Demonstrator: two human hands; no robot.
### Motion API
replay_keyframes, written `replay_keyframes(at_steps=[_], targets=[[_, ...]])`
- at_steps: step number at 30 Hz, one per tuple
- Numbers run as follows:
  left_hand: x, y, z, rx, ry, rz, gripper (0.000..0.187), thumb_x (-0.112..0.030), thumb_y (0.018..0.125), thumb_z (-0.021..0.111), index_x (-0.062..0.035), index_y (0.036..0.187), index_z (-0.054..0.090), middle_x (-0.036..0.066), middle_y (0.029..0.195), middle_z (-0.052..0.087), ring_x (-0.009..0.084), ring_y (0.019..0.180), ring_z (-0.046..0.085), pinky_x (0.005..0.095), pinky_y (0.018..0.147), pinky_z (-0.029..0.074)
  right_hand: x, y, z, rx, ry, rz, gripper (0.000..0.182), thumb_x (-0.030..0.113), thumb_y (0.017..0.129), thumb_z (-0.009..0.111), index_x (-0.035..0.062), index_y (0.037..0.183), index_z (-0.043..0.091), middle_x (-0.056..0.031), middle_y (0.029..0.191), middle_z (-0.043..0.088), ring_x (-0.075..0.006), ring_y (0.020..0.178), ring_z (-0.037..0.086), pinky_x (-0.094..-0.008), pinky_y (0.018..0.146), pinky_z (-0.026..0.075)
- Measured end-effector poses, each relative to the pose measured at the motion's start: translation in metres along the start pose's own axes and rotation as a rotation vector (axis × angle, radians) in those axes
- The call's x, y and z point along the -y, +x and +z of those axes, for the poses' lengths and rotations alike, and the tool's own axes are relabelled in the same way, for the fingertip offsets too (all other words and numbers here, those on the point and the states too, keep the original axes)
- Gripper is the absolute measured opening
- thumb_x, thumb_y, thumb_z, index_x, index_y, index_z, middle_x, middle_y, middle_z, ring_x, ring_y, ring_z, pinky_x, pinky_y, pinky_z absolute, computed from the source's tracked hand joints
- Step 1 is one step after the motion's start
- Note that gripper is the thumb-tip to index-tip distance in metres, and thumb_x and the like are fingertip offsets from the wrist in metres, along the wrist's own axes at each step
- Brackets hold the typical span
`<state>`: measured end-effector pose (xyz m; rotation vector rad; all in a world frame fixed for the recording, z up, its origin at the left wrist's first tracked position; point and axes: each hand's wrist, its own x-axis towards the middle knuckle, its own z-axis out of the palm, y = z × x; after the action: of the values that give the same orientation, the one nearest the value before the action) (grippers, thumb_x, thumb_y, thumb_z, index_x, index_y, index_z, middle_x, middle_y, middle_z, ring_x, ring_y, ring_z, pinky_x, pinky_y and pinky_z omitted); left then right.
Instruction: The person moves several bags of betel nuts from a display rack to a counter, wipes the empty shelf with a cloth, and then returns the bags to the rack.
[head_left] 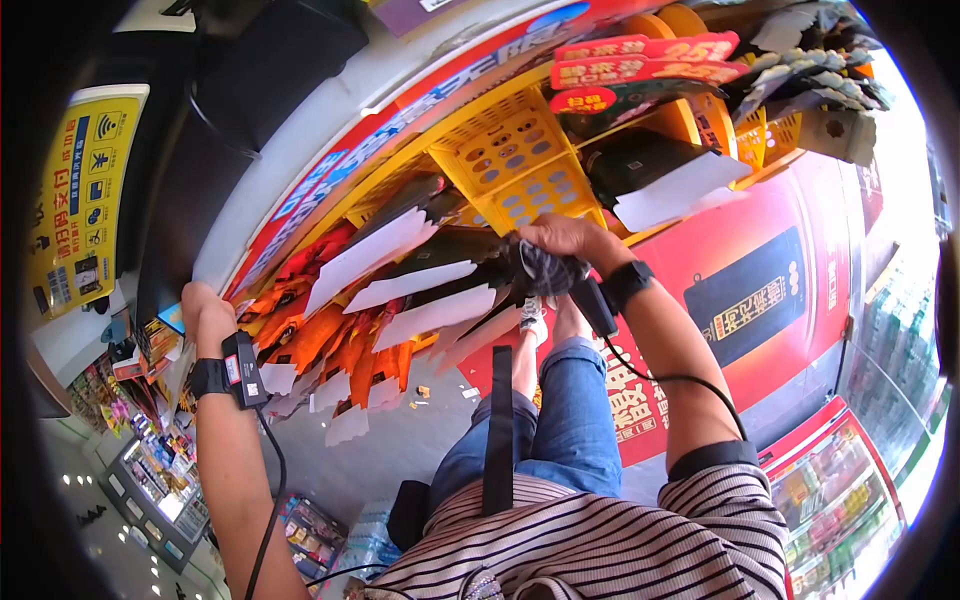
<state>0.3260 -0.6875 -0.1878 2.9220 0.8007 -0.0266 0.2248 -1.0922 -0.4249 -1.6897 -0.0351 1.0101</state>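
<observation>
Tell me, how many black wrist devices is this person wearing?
2. One wrist device sits on the left hand's wrist at the rack's edge; another wrist device is on the right hand's wrist, which grips a dark packet.

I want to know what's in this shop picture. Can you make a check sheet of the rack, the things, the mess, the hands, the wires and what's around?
Surface: yellow rack with holes.
Things: dark packet with a white card, among others alike.
Clutter: orange packets bunched together, red price tags.
Hands: right hand holds the dark packet; left hand touches the rack's edge.
Cables: black cable from the right wristband.
Surroundings: yellow sign, drinks fridge.
</observation>
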Motion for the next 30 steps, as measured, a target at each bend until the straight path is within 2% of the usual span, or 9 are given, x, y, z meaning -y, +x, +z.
replay_keyframes(at_steps=[2, 6, 10, 12, 14, 18, 20, 23, 30], targets=[[0.045, 0.038, 0.012, -0.049, 0.534, 0.313, 0.023, -0.009, 0.073, 0.037, 0.0104, 0.083, 0.046, 0.023, 0.076, 0.051, 0.0303, 0.067, 0.047, 0.0359, 0.066, 0.04, 0.021, -0.054, 0.003, -0.012, 0.036, -0.081, 0.045, 0.04, 0.079, 0.042, 0.0021, 0.099, 0.056, -0.0149, 0.092, 0.059, -0.0263, 0.088, 0.054, -0.0324, 0.078, 0.039], [0.059, 0.08, 0.008, 0.236, 0.306, 0.083, 0.013, -0.001, 0.07, 0.046, 0.0077, 0.079, 0.05, 0.019, 0.076, 0.054, 0.0288, 0.069, 0.051, 0.0357, 0.067, 0.042, 0.018, -0.166, 0.004, -0.287, 0.161, 0.181, 0.034, 0.026, 0.082, 0.044, -0.0011, 0.098, 0.056, -0.0127, 0.093, 0.058, -0.0211, 0.088, 0.054, -0.0304, 0.079, 0.042], [0.039, 0.054, 0.011, 0.086, 0.563, 0.335, 0.01, 0.003, 0.061, 0.052, 0.0071, 0.07, 0.053, 0.023, 0.071, 0.054, 0.0344, 0.071, 0.052, 0.038, 0.063, 0.044, -0.081, -0.235, 0.036, -0.654, 1.429, -0.144, 0.027, 0.016, 0.081, 0.045, -0.0013, 0.1, 0.055, -0.0092, 0.098, 0.057, -0.0176, 0.087, 0.055, -0.0279, 0.079, 0.044], [0.022, 0.026, 0.002, -0.087, 0.49, 0.592, 0.012, 0.003, 0.054, 0.054, 0.0078, 0.066, 0.054, 0.029, 0.069, 0.053, 0.0414, 0.077, 0.053, 0.0399, 0.061, 0.044, -0.136, -0.245, 0.055, -0.773, 1.427, 0.098, 0.026, 0.015, 0.081, 0.046, -0.0023, 0.098, 0.056, -0.0079, 0.093, 0.058, -0.0158, 0.083, 0.055, -0.0273, 0.073, 0.044], [0.057, 0.076, 0.012, 0.087, 0.287, 0.28, 0.007, 0.003, 0.056, 0.053, 0.0076, 0.061, 0.05, 0.025, 0.062, 0.052, 0.0378, 0.062, 0.053, 0.0423, 0.053, 0.043, -0.196, -0.254, 0.061, -0.593, 0.532, 0.509, 0.025, 0.017, 0.083, 0.046, -0.0044, 0.091, 0.057, -0.0027, 0.084, 0.059, -0.0108, 0.077, 0.052, -0.0263, 0.068, 0.042], [0.078, 0.108, 0.012, 0.27, -0.233, -0.092, 0.008, 0.004, 0.06, 0.048, 0.0053, 0.054, 0.043, 0.019, 0.051, 0.046, 0.0314, 0.043, 0.048, 0.0434, 0.038, 0.039, -0.153, -0.275, 0.086, -0.891, 1.423, -0.075, 0.029, 0.024, 0.084, 0.047, -0.0025, 0.091, 0.056, -0.0034, 0.089, 0.056, -0.0096, 0.083, 0.05, -0.0244, 0.076, 0.038], [0.089, 0.123, 0.017, 0.226, -0.308, -0.06, 0.012, 0.0, 0.064, 0.042, 0.0027, 0.054, 0.037, 0.017, 0.048, 0.04, 0.0298, 0.037, 0.04, 0.0415, 0.034, 0.038, -0.206, -0.274, 0.098, -0.874, 0.889, 0.285, 0.032, 0.026, 0.085, 0.046, -0.0033, 0.093, 0.056, -0.002, 0.086, 0.056, -0.0083, 0.08, 0.05, -0.0238, 0.074, 0.039], [0.062, 0.084, 0.011, 0.224, -0.456, -0.185, 0.02, -0.018, 0.072, 0.034, -0.0016, 0.061, 0.035, 0.017, 0.05, 0.038, 0.0293, 0.039, 0.036, 0.042, 0.037, 0.037, -0.16, -0.273, 0.087, -0.783, 0.818, 0.266, 0.036, 0.029, 0.086, 0.045, -0.004, 0.095, 0.055, -0.0013, 0.083, 0.056, -0.0074, 0.076, 0.05, -0.0232, 0.072, 0.039], [0.054, 0.07, 0.011, 0.161, -0.486, -0.352, 0.029, -0.031, 0.075, 0.028, -0.0053, 0.069, 0.04, 0.016, 0.056, 0.044, 0.0296, 0.05, 0.042, 0.0432, 0.048, 0.038, -0.059, -0.203, 0.074, -0.652, 1.286, -0.104, 0.035, 0.032, 0.085, 0.047, 0.0007, 0.097, 0.057, -0.0021, 0.087, 0.059, -0.0085, 0.078, 0.054, -0.0231, 0.072, 0.043]])
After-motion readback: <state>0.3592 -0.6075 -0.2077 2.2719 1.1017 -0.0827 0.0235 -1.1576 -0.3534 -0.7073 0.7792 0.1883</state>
